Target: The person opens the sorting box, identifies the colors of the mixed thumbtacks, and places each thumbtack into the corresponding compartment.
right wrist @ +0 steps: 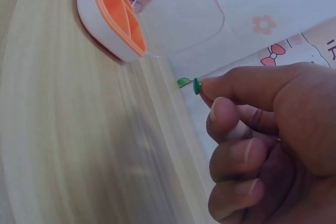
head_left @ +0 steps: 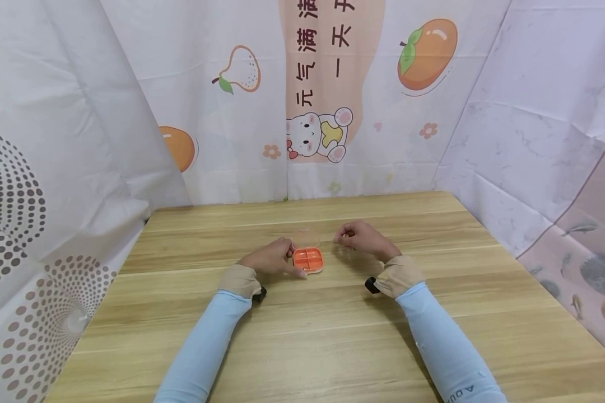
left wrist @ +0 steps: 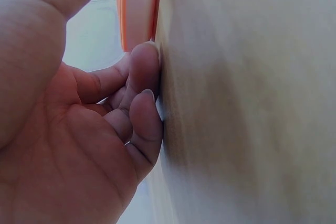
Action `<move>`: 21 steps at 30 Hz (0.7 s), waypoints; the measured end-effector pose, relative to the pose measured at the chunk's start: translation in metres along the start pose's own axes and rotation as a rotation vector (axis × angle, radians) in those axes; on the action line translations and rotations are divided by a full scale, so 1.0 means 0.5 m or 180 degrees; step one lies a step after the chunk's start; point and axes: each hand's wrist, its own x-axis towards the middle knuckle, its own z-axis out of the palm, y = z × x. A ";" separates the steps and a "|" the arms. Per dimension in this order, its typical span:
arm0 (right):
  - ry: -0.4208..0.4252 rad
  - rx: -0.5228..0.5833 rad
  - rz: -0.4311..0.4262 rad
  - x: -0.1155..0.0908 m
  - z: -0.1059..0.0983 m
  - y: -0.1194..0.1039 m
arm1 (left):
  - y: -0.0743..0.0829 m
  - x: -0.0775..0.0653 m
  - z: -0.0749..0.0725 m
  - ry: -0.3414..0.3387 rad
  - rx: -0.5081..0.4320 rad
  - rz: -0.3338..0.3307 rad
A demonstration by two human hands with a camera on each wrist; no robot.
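A small pill box (head_left: 308,260) with an orange divided insert and a white outer shell lies on the table. Its clear lid (right wrist: 184,17) is swung open on the far side. My left hand (head_left: 272,258) holds the box from the left, thumb along the near side and fingers at the far corner by the lid. To the right of the box, my right hand (head_left: 365,239) pinches a small green disc-shaped piece (right wrist: 197,86) between thumb and index finger. The other right fingers are curled, and the orange compartments show no contents in the head view.
The wood-grain table (head_left: 302,336) runs back to a printed curtain (head_left: 373,140) with fruit and cartoon figures. More curtains hang at the left (head_left: 70,168) and right (head_left: 529,140). Both forearms wear light blue sleeves, with a dark wrist camera (head_left: 372,285) below the right wrist.
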 end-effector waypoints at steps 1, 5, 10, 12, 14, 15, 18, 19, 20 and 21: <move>-0.0010 -0.0003 -0.0016 0.001 0.001 0.000 | 0.000 0.000 0.000 0.0002 -0.0004 0.0007; -0.0048 -0.0024 -0.0057 0.003 0.008 -0.005 | -0.001 0.001 -0.001 0.0024 0.0007 0.0009; -0.0089 -0.0013 -0.0040 0.006 0.016 -0.008 | -0.002 0.002 0.000 0.0029 0.0084 -0.0038; -0.0105 -0.0003 -0.0038 0.006 0.020 -0.010 | -0.002 0.002 0.000 0.0024 0.0079 -0.0034; -0.0117 0.0000 -0.0037 0.007 0.023 -0.011 | -0.002 0.002 0.000 0.0022 0.0072 -0.0028; -0.0119 0.0000 -0.0040 0.008 0.025 -0.012 | -0.002 0.002 0.000 0.0023 0.0069 -0.0028; -0.0133 -0.0030 -0.0051 0.009 0.028 -0.012 | 0.000 0.001 -0.001 0.0023 0.0040 -0.0035; -0.0135 -0.0033 -0.0049 0.011 0.029 -0.011 | 0.001 0.000 -0.001 0.0025 0.0039 -0.0045; -0.0143 -0.0041 -0.0050 0.011 0.030 -0.012 | 0.001 0.000 -0.001 0.0025 0.0026 -0.0049; -0.0154 -0.0044 -0.0053 0.011 0.031 -0.013 | 0.002 -0.001 -0.001 0.0025 0.0015 -0.0050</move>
